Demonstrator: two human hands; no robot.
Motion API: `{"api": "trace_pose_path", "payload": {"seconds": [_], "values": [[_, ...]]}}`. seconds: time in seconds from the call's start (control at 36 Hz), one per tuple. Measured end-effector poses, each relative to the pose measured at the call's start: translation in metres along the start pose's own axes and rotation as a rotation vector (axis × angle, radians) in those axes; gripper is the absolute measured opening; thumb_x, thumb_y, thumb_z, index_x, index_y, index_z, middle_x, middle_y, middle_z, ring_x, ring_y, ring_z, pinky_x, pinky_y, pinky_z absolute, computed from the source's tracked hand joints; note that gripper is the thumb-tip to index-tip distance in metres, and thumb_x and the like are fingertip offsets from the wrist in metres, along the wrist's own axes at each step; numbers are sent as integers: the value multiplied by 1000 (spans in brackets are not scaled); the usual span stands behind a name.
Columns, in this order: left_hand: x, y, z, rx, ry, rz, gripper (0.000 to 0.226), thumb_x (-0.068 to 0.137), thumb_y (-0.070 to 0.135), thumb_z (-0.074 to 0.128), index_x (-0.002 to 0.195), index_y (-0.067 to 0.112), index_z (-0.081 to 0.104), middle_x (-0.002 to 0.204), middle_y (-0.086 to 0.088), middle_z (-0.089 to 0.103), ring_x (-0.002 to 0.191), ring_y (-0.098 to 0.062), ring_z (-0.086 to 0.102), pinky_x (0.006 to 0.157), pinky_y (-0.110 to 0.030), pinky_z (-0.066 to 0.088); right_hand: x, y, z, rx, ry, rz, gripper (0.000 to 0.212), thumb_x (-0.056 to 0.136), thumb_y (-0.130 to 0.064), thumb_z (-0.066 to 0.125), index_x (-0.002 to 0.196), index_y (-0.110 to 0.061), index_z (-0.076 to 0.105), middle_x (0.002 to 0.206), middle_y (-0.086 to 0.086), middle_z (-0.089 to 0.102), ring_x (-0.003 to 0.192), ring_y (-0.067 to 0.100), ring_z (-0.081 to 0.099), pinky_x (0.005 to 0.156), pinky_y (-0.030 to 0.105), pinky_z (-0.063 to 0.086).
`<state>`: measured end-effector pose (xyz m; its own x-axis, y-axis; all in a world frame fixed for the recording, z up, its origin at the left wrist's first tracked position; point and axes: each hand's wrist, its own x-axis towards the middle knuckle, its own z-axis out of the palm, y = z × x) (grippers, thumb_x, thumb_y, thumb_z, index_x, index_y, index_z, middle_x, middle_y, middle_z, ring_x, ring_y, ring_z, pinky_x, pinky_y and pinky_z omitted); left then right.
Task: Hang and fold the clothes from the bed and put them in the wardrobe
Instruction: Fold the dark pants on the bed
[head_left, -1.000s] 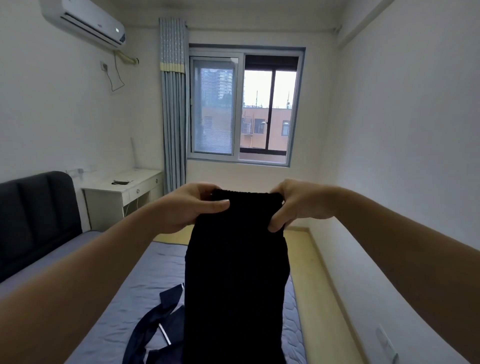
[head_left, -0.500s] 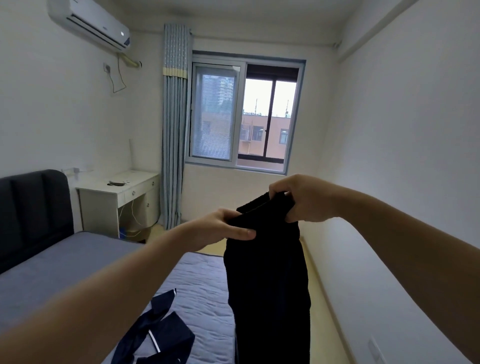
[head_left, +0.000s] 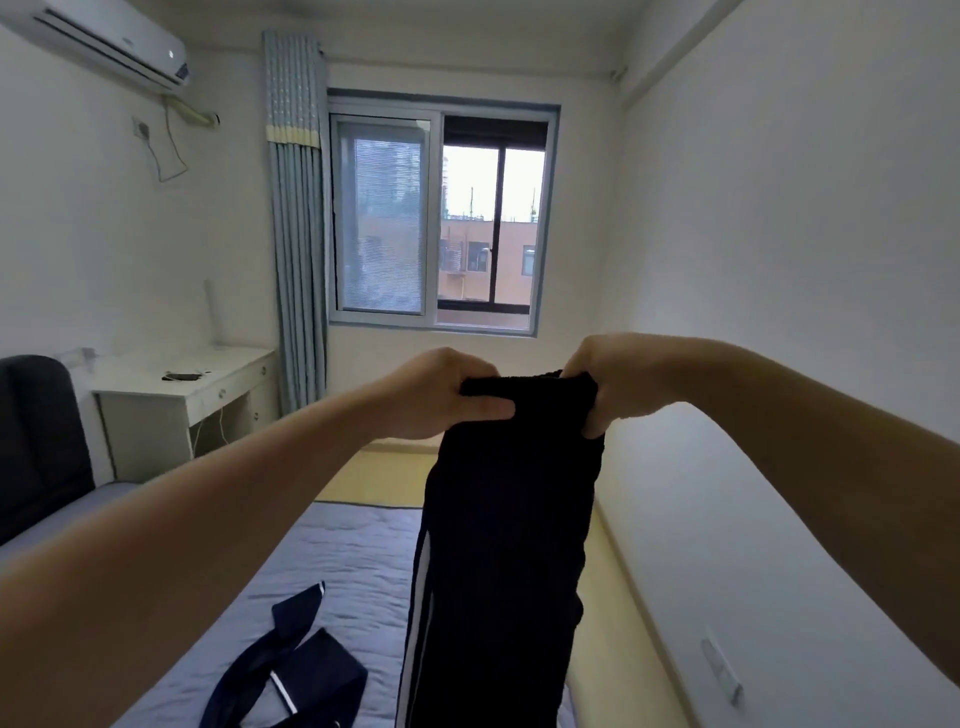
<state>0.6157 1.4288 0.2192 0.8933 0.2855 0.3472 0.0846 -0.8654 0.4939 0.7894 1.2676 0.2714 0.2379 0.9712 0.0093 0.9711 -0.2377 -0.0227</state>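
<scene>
Across the lower left, the bed (head_left: 337, 545) runs toward the window (head_left: 436, 218). Its right edge leaves only a narrow strip of floor (head_left: 618, 587) before the wall (head_left: 779, 260). Above that edge hang black trousers (head_left: 504, 545), held up in the air by the waistband; their lower end is out of view. A navy garment (head_left: 291, 670) lies crumpled on the bed just left of them. The left hand (head_left: 441, 395) and right hand (head_left: 608, 384) pinch the waistband's 2 ends, thumbs in front.

Black trousers (head_left: 504, 545) hang upright above bed (head_left: 332, 551); navy garment (head_left: 291, 670) lies there.
</scene>
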Motion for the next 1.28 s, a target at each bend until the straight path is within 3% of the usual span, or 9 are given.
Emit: {"api": "trace_pose_path", "payload": {"seconds": [0.19,0.39,0.64,0.72,0.81,0.94,1.03,1.14,1.28], "values": [[18,14,2,118,-152,-93,26,80,35,82,83,18,63,68,10,54,51,2,47,50,-13,36,3,10,7,-64,-234,23,22,78,-16,79,71,-30,64,55,-18,65,52,-5,63,46,13,43],[22,15,6,86,-53,-188,37,71,30,89,78,17,56,73,4,52,62,-9,46,45,-10,35,5,13,15,-80,-252,-49,28,73,-52,83,69,-39,58,56,-24,64,61,5,70,59,25,52],[25,9,-11,-96,4,-293,62,61,39,88,115,30,59,103,-1,69,88,-15,69,75,-27,57,10,36,25,512,-25,-156,30,78,-10,83,106,-11,70,98,11,73,89,24,73,79,36,62],[29,1,-9,48,1,-313,24,74,45,83,93,36,74,80,12,72,71,0,66,72,-23,51,15,44,30,718,-17,-199,43,78,3,79,116,-6,60,111,18,65,99,30,70,82,44,62],[34,-9,-3,132,26,-350,18,80,50,77,80,32,73,67,14,66,61,1,59,64,-24,43,26,48,39,842,9,-186,53,78,6,78,118,-15,50,115,23,59,101,35,67,82,48,61],[43,-21,1,58,-4,-336,12,87,43,71,95,37,66,92,5,69,87,-14,65,74,-26,46,47,56,49,1024,42,-73,75,79,7,75,137,-26,42,118,20,63,100,34,70,82,48,61],[53,-28,3,24,-34,-288,10,92,35,68,100,32,63,95,0,66,88,-20,62,80,-32,47,57,60,47,1029,-23,-21,56,83,3,73,133,-13,55,115,15,70,100,27,72,86,41,61],[67,-34,7,-146,-79,-286,21,95,27,64,111,13,62,86,-9,52,67,-24,46,54,-31,41,68,72,39,1007,-121,3,26,88,-7,72,114,-5,68,109,10,75,101,21,73,90,33,58],[82,-37,13,-538,-182,-287,47,79,29,65,119,7,58,99,-9,65,82,-20,71,62,-32,60,81,93,29,1044,-219,41,28,88,-11,74,115,-6,68,115,13,73,106,26,71,92,35,57]]}}
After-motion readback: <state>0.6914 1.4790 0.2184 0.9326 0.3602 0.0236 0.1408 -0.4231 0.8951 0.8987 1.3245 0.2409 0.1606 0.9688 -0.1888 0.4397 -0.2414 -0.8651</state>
